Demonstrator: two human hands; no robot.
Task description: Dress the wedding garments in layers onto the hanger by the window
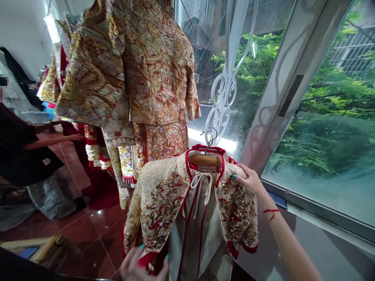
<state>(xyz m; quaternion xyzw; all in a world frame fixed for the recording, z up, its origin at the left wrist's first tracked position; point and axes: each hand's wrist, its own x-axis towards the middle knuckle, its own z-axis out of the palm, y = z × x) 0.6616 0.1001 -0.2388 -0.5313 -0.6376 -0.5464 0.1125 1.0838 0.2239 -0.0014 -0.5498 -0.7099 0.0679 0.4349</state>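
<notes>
Right, cream-and-gold sequinned jacket with red piping (164, 199) hangs on a wooden hanger (203, 159) from a white curled-iron window grille (221, 105), lower centre of frame. R hand (249, 180) narrowly grips its shoulder edge, red string bracelet (271, 212) on wrist. L hand (143, 265), btm edge, holds the front hem. Upper left: gold-embroidered brocade jacket and skirt (140, 78) hanging; far left, co-worker's bare forearm (52, 141).
</notes>
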